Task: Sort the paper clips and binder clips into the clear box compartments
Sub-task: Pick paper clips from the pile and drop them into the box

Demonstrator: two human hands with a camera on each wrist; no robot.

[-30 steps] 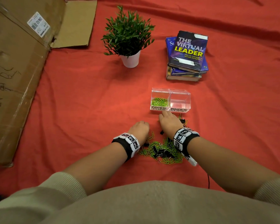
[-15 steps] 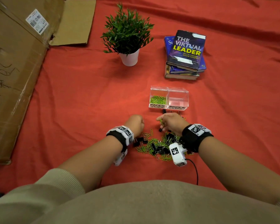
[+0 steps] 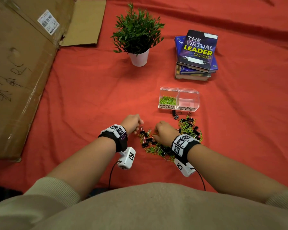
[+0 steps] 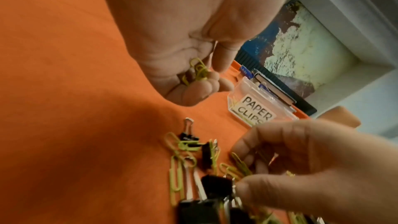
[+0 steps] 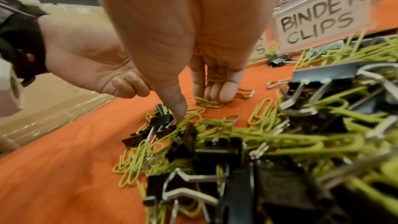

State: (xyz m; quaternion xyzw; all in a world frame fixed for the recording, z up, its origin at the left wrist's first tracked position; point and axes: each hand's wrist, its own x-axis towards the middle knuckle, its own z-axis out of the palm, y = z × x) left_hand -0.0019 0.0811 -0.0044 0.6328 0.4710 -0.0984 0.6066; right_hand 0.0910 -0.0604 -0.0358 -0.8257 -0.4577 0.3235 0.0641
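A clear two-compartment box (image 3: 179, 89) stands on the red cloth. Its left compartment, labelled PAPER CLIPS, holds green paper clips (image 3: 167, 100); the BINDER CLIPS side (image 3: 188, 101) looks empty. Just in front lies a mixed pile (image 3: 183, 130) of green paper clips and black binder clips. My left hand (image 3: 134, 121) hovers at the pile's left edge, fingers curled round a few green paper clips (image 4: 199, 71). My right hand (image 3: 163, 131) is over the pile, fingers curled on green paper clips (image 5: 215, 77), thumb tip (image 5: 180, 111) down among the clips.
A potted plant (image 3: 138, 35) and a stack of books (image 3: 197, 52) stand beyond the box. A large flattened cardboard box (image 3: 18, 72) covers the left side. Bare red cloth (image 3: 248, 122) stretches to the right.
My right hand has drawn back from the front of the box to the pile. My left hand has stayed at the pile's left edge.
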